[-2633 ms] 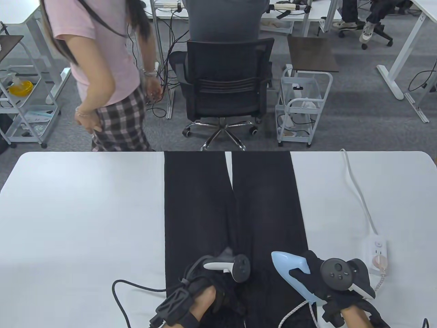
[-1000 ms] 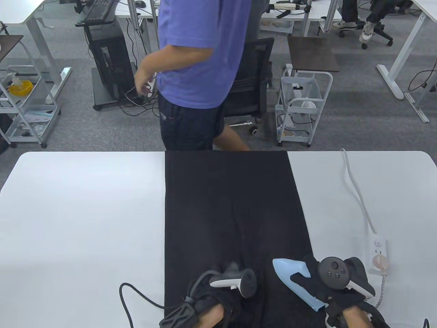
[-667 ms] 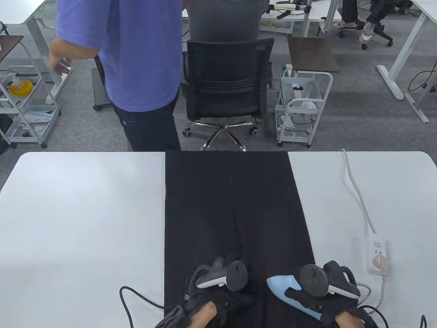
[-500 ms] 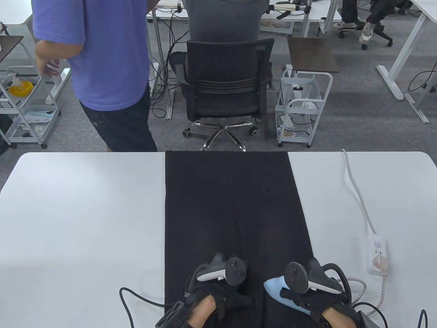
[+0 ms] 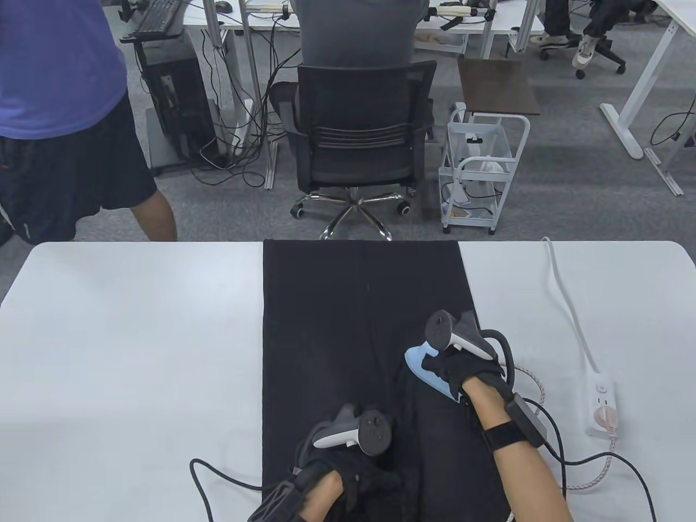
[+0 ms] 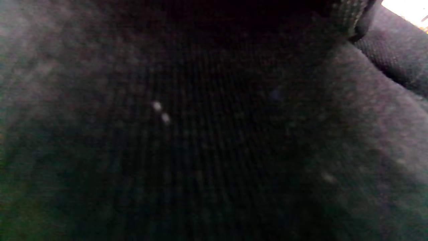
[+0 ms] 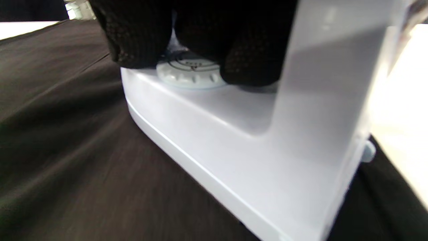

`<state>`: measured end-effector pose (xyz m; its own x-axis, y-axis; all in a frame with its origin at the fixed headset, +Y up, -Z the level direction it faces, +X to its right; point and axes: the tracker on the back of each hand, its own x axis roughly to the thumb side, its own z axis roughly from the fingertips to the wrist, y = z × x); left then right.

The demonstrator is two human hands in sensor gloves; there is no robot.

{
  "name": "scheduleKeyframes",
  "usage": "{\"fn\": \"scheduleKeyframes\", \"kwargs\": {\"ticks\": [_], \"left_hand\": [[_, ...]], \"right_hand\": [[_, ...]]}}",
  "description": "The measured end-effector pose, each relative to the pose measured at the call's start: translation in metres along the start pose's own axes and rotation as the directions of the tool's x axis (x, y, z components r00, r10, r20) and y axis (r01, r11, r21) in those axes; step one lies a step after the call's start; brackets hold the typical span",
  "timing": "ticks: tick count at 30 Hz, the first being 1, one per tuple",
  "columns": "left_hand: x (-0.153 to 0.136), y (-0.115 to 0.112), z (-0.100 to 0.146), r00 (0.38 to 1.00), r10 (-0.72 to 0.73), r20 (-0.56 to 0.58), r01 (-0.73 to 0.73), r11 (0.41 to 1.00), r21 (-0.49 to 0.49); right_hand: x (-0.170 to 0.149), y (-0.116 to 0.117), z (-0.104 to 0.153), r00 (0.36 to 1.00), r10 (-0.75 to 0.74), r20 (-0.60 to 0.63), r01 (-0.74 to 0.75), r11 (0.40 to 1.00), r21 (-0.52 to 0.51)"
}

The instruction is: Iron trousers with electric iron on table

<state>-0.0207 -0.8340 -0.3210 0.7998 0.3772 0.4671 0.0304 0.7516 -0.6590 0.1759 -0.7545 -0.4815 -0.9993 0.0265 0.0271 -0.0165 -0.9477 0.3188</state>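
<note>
Left hand pressed on near end of black trousers, mid-table; fingers hidden, grip unclear. Right hand wrapped around handle of pale blue iron, flat on trousers' right side. Far right, white power strip.

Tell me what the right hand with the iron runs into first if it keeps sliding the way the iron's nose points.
Probably nothing: ahead of the iron in the right hand lies only flat trousers up to the far table edge.
</note>
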Motion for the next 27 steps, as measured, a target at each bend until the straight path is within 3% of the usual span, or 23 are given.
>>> {"fn": "scheduleKeyframes", "kwargs": {"ticks": [4, 11, 14, 27], "left_hand": [[0.0, 0.0, 0.0, 1.0, -0.005, -0.004, 0.005, 1.0, 0.0], [-0.002, 0.0, 0.0, 1.0, -0.006, 0.002, 0.006, 1.0, 0.001], [-0.003, 0.0, 0.0, 1.0, -0.001, 0.001, 0.001, 1.0, -0.008], [-0.004, 0.0, 0.002, 1.0, -0.006, -0.016, 0.006, 1.0, -0.017]], "right_hand": [[-0.002, -0.006, -0.023, 0.994, -0.034, -0.1, 0.029, 0.998, -0.058], [-0.003, -0.006, -0.021, 0.991, -0.084, -0.105, 0.091, 0.994, 0.066], [-0.005, 0.001, -0.008, 0.988, -0.144, -0.065, 0.148, 0.986, 0.073], [0.001, 0.037, 0.093, 0.971, -0.077, 0.225, 0.043, 0.987, 0.153]]}}
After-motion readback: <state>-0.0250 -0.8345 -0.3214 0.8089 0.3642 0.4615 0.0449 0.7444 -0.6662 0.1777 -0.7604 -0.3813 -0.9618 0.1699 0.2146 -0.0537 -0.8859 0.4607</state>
